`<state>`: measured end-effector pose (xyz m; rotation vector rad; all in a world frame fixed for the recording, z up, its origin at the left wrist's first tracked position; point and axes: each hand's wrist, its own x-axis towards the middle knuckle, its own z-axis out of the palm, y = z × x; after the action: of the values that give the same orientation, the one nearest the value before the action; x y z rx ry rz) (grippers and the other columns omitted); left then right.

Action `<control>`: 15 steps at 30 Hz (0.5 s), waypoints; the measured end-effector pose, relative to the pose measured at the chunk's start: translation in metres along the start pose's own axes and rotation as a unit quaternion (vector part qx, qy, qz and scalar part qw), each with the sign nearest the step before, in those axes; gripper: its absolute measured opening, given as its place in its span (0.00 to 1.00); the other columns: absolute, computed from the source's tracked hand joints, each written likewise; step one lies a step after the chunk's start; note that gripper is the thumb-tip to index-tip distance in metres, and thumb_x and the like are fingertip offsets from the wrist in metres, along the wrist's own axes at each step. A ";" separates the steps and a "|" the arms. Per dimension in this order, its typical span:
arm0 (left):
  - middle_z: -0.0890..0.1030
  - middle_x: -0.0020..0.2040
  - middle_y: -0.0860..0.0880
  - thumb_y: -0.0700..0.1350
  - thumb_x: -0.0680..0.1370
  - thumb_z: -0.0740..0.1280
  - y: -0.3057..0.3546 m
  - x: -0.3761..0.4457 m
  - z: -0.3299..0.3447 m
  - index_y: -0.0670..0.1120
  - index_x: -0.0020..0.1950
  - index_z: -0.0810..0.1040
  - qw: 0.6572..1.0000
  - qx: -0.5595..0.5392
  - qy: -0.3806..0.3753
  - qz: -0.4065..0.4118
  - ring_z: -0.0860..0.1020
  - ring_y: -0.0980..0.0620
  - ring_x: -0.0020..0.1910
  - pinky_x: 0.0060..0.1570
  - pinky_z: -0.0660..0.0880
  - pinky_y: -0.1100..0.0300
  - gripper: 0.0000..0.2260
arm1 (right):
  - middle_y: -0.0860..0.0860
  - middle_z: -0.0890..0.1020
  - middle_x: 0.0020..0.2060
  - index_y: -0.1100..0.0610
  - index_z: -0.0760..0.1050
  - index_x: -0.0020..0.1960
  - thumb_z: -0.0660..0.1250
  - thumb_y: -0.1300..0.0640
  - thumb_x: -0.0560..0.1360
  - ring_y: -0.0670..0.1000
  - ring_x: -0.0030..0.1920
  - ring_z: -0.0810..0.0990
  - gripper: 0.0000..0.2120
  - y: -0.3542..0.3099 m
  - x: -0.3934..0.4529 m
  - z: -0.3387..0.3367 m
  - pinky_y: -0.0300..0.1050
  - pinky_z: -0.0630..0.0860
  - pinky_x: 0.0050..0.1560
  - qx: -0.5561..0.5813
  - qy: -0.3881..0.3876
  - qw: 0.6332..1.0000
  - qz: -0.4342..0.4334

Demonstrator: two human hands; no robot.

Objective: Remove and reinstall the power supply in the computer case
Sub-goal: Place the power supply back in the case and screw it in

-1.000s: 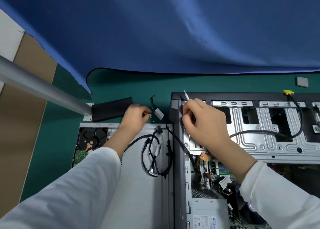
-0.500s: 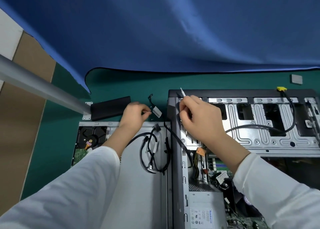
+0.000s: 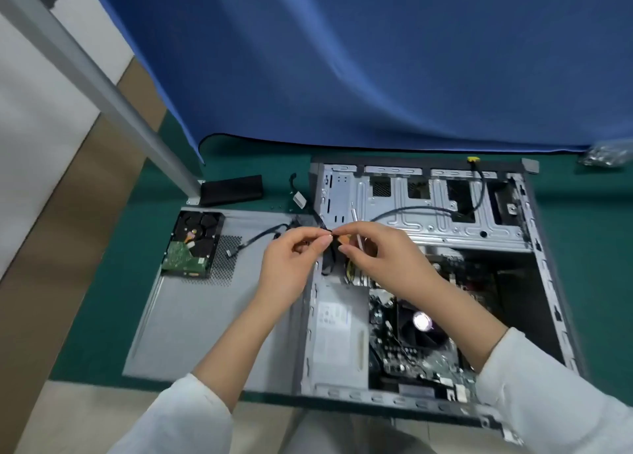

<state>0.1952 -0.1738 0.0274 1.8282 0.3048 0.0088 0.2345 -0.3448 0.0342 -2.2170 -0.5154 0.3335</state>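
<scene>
Head view looks down on the power supply (image 3: 337, 333), a grey metal box with a white label, lying inside the open computer case (image 3: 544, 282) along its left wall, near the lower left corner, just beside the motherboard (image 3: 414, 354) and its dark fan (image 3: 423, 323). Above the box, at the case's left edge, both hands meet over a bundle of black cables (image 3: 329, 258). The left hand (image 3: 291, 261) has thumb and forefinger pinched together on a black cable end; the other fingers curl loosely under. The right hand (image 3: 380, 251) pinches the same spot from the other side, with something small and orange between the fingertips, and a thin silver tool (image 3: 356, 227) is tucked under its fingers, the tip sticking up over the drive cage (image 3: 428, 210). What exactly the orange piece is, blur hides. A black cable with a yellow plug (image 3: 472, 159) loops across the cage. Left of the case, the grey side panel (image 3: 191, 316) lies flat on the green mat (image 3: 102, 316), with a hard drive (image 3: 193, 244) resting on its upper left corner. A black flat object (image 3: 233, 189) lies beyond the panel, under the blue cloth (image 3: 376, 59).
</scene>
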 end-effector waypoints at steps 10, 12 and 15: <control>0.84 0.41 0.57 0.45 0.76 0.69 0.007 -0.104 0.033 0.52 0.45 0.84 0.990 -0.085 -0.059 -0.097 0.78 0.66 0.36 0.36 0.71 0.74 0.04 | 0.39 0.81 0.38 0.48 0.82 0.49 0.71 0.53 0.74 0.39 0.34 0.77 0.05 0.000 -0.102 -0.004 0.46 0.79 0.41 0.037 0.033 0.998 -0.049; 0.84 0.41 0.58 0.46 0.76 0.69 0.004 -0.113 0.034 0.54 0.45 0.84 0.987 -0.077 -0.083 -0.114 0.77 0.67 0.35 0.36 0.72 0.73 0.05 | 0.36 0.79 0.36 0.47 0.82 0.48 0.71 0.53 0.74 0.36 0.34 0.76 0.04 0.000 -0.114 -0.003 0.43 0.78 0.41 0.018 0.030 0.998 -0.061; 0.85 0.42 0.56 0.44 0.75 0.70 0.001 -0.116 0.033 0.55 0.44 0.84 0.994 -0.042 -0.069 -0.078 0.81 0.61 0.41 0.42 0.76 0.69 0.05 | 0.32 0.75 0.31 0.44 0.80 0.47 0.70 0.50 0.74 0.37 0.33 0.74 0.03 0.004 -0.123 0.001 0.39 0.74 0.37 -0.008 0.030 0.999 -0.040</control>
<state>0.0891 -0.2295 0.0365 1.7086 0.3427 -0.2100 0.1264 -0.4044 0.0383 -2.2082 -0.5741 0.2199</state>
